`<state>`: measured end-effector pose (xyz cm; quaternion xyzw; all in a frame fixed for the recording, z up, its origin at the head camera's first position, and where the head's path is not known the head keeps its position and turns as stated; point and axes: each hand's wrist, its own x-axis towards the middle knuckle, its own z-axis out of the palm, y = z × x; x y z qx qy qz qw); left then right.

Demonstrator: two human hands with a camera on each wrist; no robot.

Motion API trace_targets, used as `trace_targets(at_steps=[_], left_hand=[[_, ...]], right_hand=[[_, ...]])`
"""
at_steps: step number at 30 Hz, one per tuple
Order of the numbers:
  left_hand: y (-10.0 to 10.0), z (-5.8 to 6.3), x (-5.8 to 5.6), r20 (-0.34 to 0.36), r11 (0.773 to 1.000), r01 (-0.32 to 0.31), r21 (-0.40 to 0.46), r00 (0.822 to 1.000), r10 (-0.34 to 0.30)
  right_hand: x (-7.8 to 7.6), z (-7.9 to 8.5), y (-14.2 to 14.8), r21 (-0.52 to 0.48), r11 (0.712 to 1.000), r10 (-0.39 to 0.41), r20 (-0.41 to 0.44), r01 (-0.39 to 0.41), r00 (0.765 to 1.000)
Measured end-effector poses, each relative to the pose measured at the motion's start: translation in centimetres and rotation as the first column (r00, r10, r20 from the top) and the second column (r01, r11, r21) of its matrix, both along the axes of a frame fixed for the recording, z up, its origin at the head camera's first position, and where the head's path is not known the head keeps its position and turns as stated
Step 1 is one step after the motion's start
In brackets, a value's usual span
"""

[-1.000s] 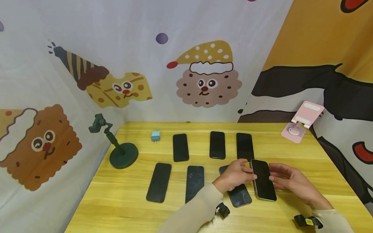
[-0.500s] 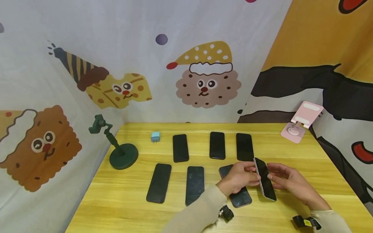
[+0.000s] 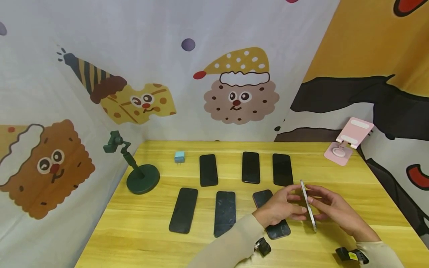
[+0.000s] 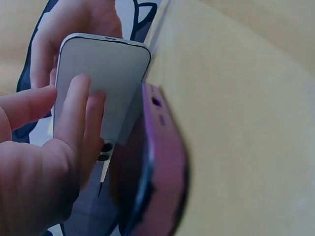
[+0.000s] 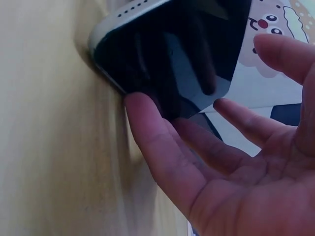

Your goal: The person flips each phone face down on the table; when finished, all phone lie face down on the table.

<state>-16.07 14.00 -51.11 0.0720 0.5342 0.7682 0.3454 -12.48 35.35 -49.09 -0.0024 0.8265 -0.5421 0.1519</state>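
While a red-edged phone (image 3: 279, 231) lay partly hidden by the left hand (image 3: 279, 208), fingers spread, a second phone (image 3: 311, 216) was held edge-on between both hands, contact with the table (image 3: 134, 234) unclear, the right hand (image 3: 336, 213) touching it, fingers also apart.

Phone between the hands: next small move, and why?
I'd likely curl the left hand around the held phone before turning it: it shows nearly edge-on in the head view, and the left wrist view shows that hand's fingers mostly straight.
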Motion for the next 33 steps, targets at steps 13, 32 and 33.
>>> trace_targets(at_steps=[13, 32, 33], left_hand=[[0.0, 0.1, 0.3, -0.009, 0.993, 0.089, -0.072, 0.996, -0.09], [-0.8, 0.0, 0.0, 0.014, 0.998, 0.011, -0.059, 1.0, -0.01], [-0.8, 0.0, -0.1, 0.015, 0.998, 0.008, -0.059, 1.0, -0.007]], right_hand=[[0.1, 0.7, 0.1, 0.044, 0.999, 0.031, 0.002, -0.031, 1.0], [0.5, 1.3, 0.5, 0.031, 0.999, -0.037, 0.01, 0.037, 0.999], [0.5, 1.3, 0.5, 0.03, 0.999, -0.041, 0.008, 0.041, 0.999]])
